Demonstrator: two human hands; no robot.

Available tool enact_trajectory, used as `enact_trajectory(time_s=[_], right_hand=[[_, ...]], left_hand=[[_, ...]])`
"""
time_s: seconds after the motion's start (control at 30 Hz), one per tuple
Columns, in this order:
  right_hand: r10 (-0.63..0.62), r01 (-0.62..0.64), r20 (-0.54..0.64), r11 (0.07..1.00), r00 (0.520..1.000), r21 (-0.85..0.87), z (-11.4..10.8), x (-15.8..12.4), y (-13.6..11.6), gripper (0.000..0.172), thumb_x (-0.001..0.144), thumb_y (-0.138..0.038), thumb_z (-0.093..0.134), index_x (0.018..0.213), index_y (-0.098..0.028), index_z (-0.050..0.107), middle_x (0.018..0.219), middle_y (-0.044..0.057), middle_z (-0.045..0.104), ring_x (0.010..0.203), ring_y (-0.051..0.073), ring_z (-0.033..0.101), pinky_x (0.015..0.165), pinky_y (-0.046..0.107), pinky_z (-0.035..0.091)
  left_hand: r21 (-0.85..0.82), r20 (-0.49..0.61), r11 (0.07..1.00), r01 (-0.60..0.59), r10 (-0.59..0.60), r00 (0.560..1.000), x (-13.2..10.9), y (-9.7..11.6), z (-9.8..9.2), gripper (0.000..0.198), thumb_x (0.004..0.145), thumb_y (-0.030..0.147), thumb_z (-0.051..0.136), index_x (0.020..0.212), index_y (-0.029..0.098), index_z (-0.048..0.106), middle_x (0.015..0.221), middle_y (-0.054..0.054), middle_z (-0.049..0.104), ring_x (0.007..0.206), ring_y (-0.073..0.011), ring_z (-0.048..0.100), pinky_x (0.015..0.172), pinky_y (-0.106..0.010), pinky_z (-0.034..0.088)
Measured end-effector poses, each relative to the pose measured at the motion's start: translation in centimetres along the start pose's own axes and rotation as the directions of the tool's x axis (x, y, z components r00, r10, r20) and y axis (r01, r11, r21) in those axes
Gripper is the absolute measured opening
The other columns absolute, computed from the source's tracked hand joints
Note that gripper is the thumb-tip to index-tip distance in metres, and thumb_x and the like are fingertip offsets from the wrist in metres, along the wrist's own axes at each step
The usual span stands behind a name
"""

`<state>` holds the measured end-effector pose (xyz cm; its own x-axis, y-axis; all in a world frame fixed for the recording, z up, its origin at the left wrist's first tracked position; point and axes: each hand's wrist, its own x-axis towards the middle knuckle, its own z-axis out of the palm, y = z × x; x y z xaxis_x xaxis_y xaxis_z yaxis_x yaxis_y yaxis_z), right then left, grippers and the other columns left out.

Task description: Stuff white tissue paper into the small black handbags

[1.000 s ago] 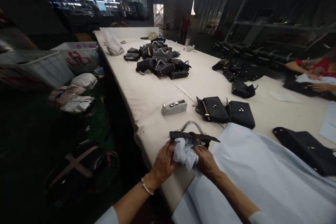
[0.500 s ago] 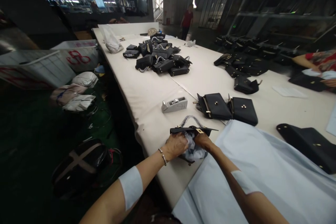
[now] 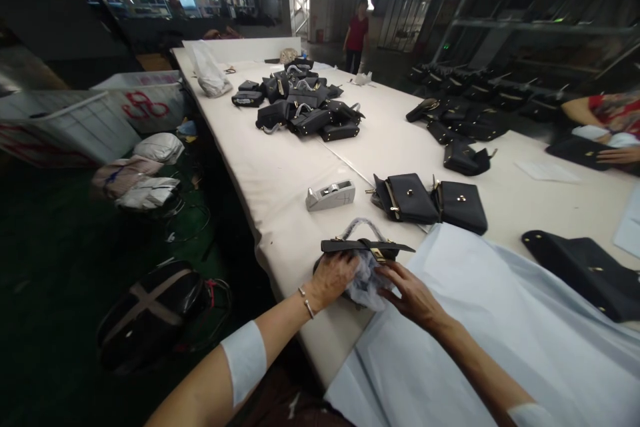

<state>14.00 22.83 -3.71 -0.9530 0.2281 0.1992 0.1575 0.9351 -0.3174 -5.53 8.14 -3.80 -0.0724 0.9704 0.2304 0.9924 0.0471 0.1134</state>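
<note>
A small black handbag [image 3: 367, 247] with a wrapped handle stands at the near edge of the long white table [image 3: 280, 180]. Crumpled white tissue paper [image 3: 366, 283] sticks out of its open side. My left hand [image 3: 333, 277] is curled on the bag's left side, touching the paper. My right hand [image 3: 413, 293] presses its fingers into the paper from the right, resting on a large sheet of pale paper [image 3: 475, 327].
A grey tape dispenser [image 3: 331, 195] and two flat black bags [image 3: 430, 200] lie just beyond. A heap of black bags [image 3: 300, 110] sits farther up the table. Another person's hands [image 3: 617, 147] work at the right. White crates [image 3: 75, 123] and wrapped bundles stand on the floor left.
The tissue paper has gone from bunched outside the bag to pushed mostly inside it. Both my hands moved forward toward the bag's opening.
</note>
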Motion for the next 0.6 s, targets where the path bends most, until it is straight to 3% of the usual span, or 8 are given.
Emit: enact_trajectory(time_s=[0.13, 0.27, 0.4, 0.47, 0.6], right_hand=[[0.058, -0.041, 0.066, 0.969, 0.996, -0.244, 0.1, 3.0, 1.2, 0.032, 0.087, -0.024, 0.058, 0.119, -0.020, 0.061, 0.113, 0.013, 0.067, 0.088, 0.026, 0.065, 0.071, 0.034, 0.053], [0.067, -0.062, 0.003, 0.935, 0.998, -0.349, 0.4, 4.6, 1.3, 0.031, 0.088, -0.022, 0.055, 0.118, -0.020, 0.061, 0.107, 0.012, 0.071, 0.080, 0.023, 0.064, 0.065, 0.030, 0.045], [0.068, -0.107, -0.106, 0.901, 0.992, -0.420, 0.9, 3.3, 1.5, 0.023, 0.096, -0.026, 0.047, 0.102, -0.018, 0.067, 0.089, 0.011, 0.071, 0.071, 0.021, 0.060, 0.069, 0.033, 0.039], [0.029, -0.086, -0.136, 0.896, 0.990, -0.435, 0.9, 2.0, 1.6, 0.027, 0.099, -0.026, 0.043, 0.094, -0.019, 0.069, 0.082, 0.009, 0.070, 0.070, 0.019, 0.060, 0.072, 0.034, 0.037], [-0.038, 0.003, -0.090, 0.931, 0.995, -0.364, -0.1, -0.4, 1.2, 0.026, 0.100, -0.027, 0.043, 0.113, -0.021, 0.065, 0.104, 0.009, 0.072, 0.081, 0.018, 0.063, 0.080, 0.034, 0.039]], left_hand=[[0.034, -0.030, 0.998, -0.062, 0.063, 0.998, -2.1, 0.1, -0.9, 0.024, 0.097, 0.020, 0.040, 0.115, 0.023, 0.056, 0.102, -0.006, 0.065, 0.091, -0.0229, 0.062, 0.084, -0.038, 0.051], [0.049, -0.005, 0.988, -0.149, 0.149, 0.989, -3.7, -0.1, -2.0, 0.020, 0.096, 0.023, 0.045, 0.113, 0.022, 0.057, 0.110, -0.007, 0.063, 0.101, -0.0232, 0.059, 0.093, -0.041, 0.047], [0.087, 0.043, 0.973, -0.212, 0.209, 0.977, -4.3, 0.1, -1.9, 0.023, 0.093, 0.036, 0.055, 0.105, 0.017, 0.059, 0.114, -0.009, 0.063, 0.112, -0.0265, 0.056, 0.105, -0.048, 0.040], [0.120, 0.039, 0.967, -0.225, 0.222, 0.974, -4.0, 0.3, -1.3, 0.016, 0.095, 0.029, 0.052, 0.102, 0.017, 0.060, 0.111, -0.007, 0.065, 0.107, -0.0252, 0.058, 0.102, -0.046, 0.041], [0.142, 0.019, 0.956, -0.257, 0.257, 0.966, -2.8, 0.3, 0.0, 0.018, 0.096, 0.019, 0.045, 0.092, 0.017, 0.062, 0.100, -0.007, 0.067, 0.100, -0.0245, 0.059, 0.092, -0.042, 0.043]])
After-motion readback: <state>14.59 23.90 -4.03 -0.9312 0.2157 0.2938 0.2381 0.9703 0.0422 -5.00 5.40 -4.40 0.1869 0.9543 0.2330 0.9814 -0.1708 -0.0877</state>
